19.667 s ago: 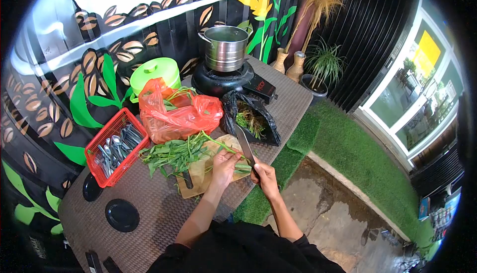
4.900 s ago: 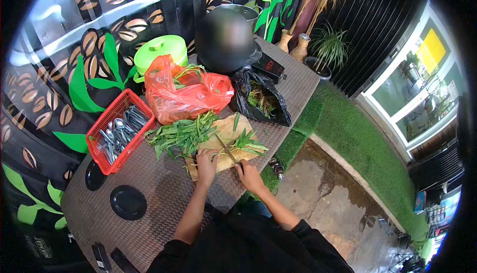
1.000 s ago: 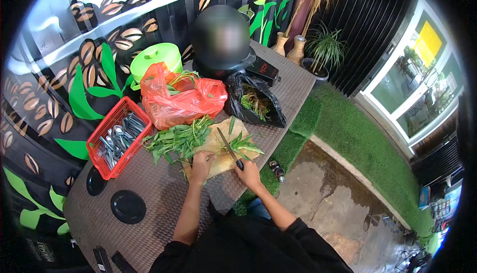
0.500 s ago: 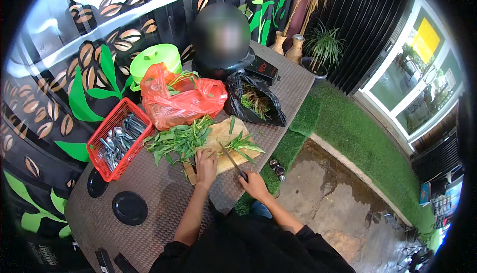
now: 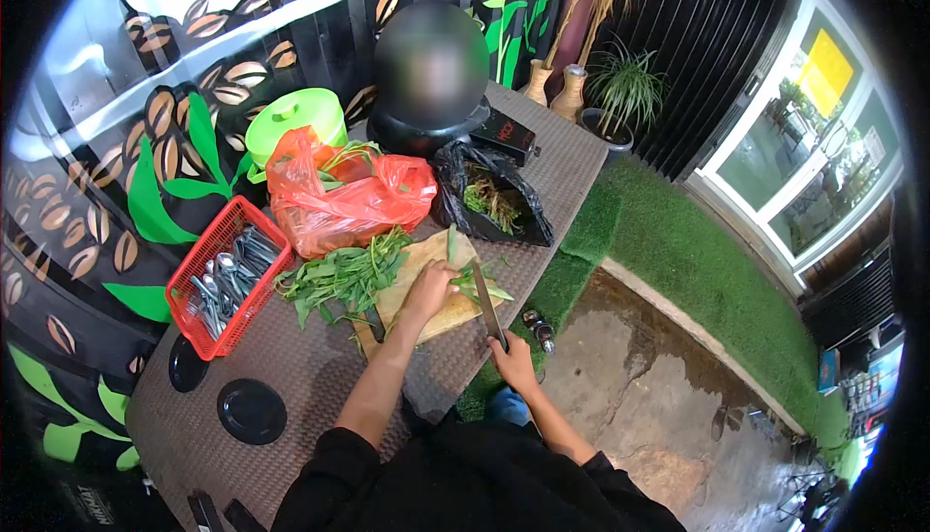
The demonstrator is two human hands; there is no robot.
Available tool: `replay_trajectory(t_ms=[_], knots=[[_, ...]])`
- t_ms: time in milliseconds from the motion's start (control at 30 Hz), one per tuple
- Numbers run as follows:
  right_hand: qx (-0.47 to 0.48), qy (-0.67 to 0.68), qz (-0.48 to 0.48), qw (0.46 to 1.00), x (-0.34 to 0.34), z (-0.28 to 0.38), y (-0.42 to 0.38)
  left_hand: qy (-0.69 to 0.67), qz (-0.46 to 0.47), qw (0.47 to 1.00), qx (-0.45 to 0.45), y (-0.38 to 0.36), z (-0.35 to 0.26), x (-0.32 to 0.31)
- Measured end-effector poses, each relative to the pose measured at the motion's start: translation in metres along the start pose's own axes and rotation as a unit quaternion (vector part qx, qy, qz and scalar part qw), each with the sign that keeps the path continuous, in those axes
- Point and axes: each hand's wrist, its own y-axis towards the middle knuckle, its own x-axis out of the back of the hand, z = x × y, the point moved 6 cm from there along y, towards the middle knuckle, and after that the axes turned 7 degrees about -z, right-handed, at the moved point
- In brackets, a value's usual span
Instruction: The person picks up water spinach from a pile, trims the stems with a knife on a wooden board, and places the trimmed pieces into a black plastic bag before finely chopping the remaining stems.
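My right hand [image 5: 514,359] is closed round the handle of a knife [image 5: 487,301], whose blade points away from me over the right part of the wooden cutting board [image 5: 422,311]. On the board, my left hand [image 5: 433,287] has its fingers bent onto a small bunch of leafy greens [image 5: 472,283], just left of the blade. A larger heap of leafy greens [image 5: 341,278] lies at the board's left side, partly on the table. Under my left wrist, a dark object on the board's edge is partly hidden.
Behind the board are a red plastic bag [image 5: 344,204] with greens and a black plastic bag [image 5: 494,198] with stems. To the left stand a red basket [image 5: 231,278] of cutlery and black plates [image 5: 252,409]. A lime-green lidded container [image 5: 295,123] is farther back.
My left hand has moved right and away from me, from the heap's edge to the greens by the blade. The knife has shifted right and turned more upright in view.
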Motion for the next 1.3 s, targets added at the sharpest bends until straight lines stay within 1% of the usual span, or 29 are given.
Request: replay_trajectory(t_ms=[33,167,233,433,467,533,567,633,667,733,767,800,867,900,967,1000,1067,1100,1167,1200,1267,1300], knots=[[-0.02,0.014,0.012,1.0,0.0,-0.003,-0.001,0.013,0.003,1.0,0.002,0.002,0.004,-0.004],[-0.019,0.015,0.001,1.0,0.002,-0.014,0.001,0.008,-0.022,0.999,0.033,0.001,0.019,-0.006],[-0.047,0.038,0.009,0.998,0.006,-0.007,0.002,-0.051,-0.076,0.993,0.078,-0.002,0.027,0.001],[-0.002,0.019,0.0,1.0,0.0,-0.01,0.006,0.016,-0.081,0.993,0.085,0.0,0.029,0.004],[-0.001,0.019,0.0,1.0,-0.001,-0.009,0.006,0.017,-0.082,0.993,0.084,0.001,0.03,0.006],[-0.018,0.04,0.008,0.999,0.001,0.0,0.005,-0.038,-0.102,0.99,0.084,0.001,0.032,0.018],[-0.017,0.04,0.008,0.999,0.0,-0.001,0.006,-0.037,-0.104,0.99,0.084,-0.001,0.034,0.024],[0.01,0.037,0.001,0.999,-0.002,-0.005,0.007,-0.05,-0.15,0.978,0.14,-0.007,0.027,0.057],[0.01,0.038,0.002,0.999,-0.003,-0.008,0.007,-0.049,-0.15,0.977,0.14,-0.011,0.031,0.063],[-0.001,0.023,0.016,1.0,-0.006,-0.014,0.007,0.031,-0.235,0.962,0.138,-0.025,0.037,0.086],[0.0,0.024,0.017,1.0,-0.009,-0.016,0.007,0.043,-0.213,0.958,0.185,-0.033,0.045,0.088],[0.002,0.024,0.015,1.0,-0.011,-0.018,0.006,0.045,-0.213,0.958,0.186,-0.038,0.044,0.092],[0.004,0.025,0.015,1.0,-0.016,-0.023,0.004,0.145,-0.222,0.959,0.103,-0.044,0.03,0.099],[0.011,0.028,0.022,0.999,-0.019,-0.022,0.004,0.146,-0.222,0.958,0.104,-0.046,0.026,0.1],[0.018,0.031,0.028,0.999,-0.023,-0.022,0.003,0.212,-0.226,0.946,0.096,-0.045,0.012,0.095],[0.024,0.03,0.026,0.999,-0.023,-0.019,0.002,0.211,-0.226,0.946,0.095,-0.042,0.006,0.092],[0.03,0.028,0.02,0.999,-0.021,-0.014,0.001,0.19,-0.241,0.951,0.038,-0.031,-0.012,0.087],[0.021,0.037,0.024,0.999,-0.019,-0.01,0.001,0.189,-0.24,0.951,0.037,-0.025,-0.012,0.081],[0.011,0.045,0.026,0.999,-0.014,-0.007,0.001,0.121,-0.117,0.982,0.082,-0.011,0.004,0.048],[0.002,0.049,0.025,0.999,-0.011,-0.008,0.001,0.119,-0.117,0.983,0.081,-0.01,0.007,0.042],[-0.006,0.051,0.021,0.998,-0.005,-0.01,0.004,0.201,-0.064,0.971,0.115,-0.006,0.017,0.024],[-0.017,0.055,0.023,0.998,-0.003,-0.013,0.004,0.199,-0.064,0.971,0.114,-0.004,0.023,0.017]])
